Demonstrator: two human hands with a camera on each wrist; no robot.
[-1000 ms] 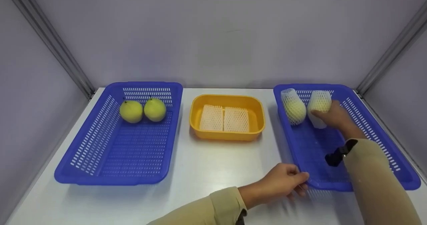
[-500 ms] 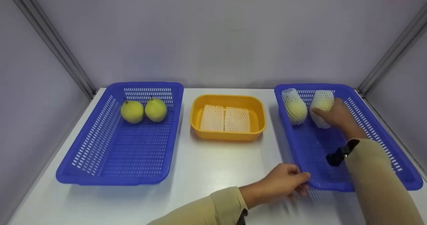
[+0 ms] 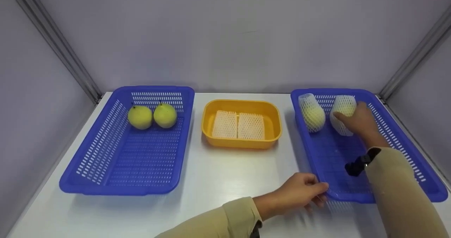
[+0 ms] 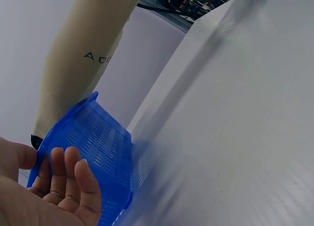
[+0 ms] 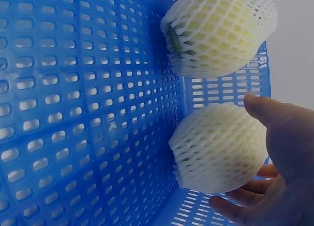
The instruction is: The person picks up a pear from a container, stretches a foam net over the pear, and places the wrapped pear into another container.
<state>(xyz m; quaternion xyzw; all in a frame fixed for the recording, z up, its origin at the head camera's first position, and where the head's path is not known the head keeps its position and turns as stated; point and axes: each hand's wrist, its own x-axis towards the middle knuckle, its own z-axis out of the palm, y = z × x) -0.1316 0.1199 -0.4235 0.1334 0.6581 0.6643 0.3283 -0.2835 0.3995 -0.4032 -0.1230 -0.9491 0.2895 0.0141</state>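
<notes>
In the head view, my right hand (image 3: 361,121) reaches into the right blue basket (image 3: 331,167). Its fingers and thumb curl round a pear (image 3: 341,118) in a white foam net, near the back of that basket. In the right wrist view the thumb tip lies close to the net, and several fingertips (image 5: 223,206) reach under the pear. Just left of it lies a second netted pear (image 3: 313,116). My left hand (image 3: 296,192) grips the basket's near-left corner, with the rim between thumb and forefinger; its other fingers bend loosely outside the basket wall.
A yellow tub (image 3: 243,143) stands mid-table, holding two flat white foam nets (image 3: 251,126). On the left, another blue basket (image 3: 148,160) contains two bare yellow-green pears (image 3: 140,117) at its back. Pale panels enclose the white table (image 3: 225,174).
My right hand and the netted pear in it have moved slightly right, widening the gap to the other netted pear. The left hand keeps its place at the basket corner.
</notes>
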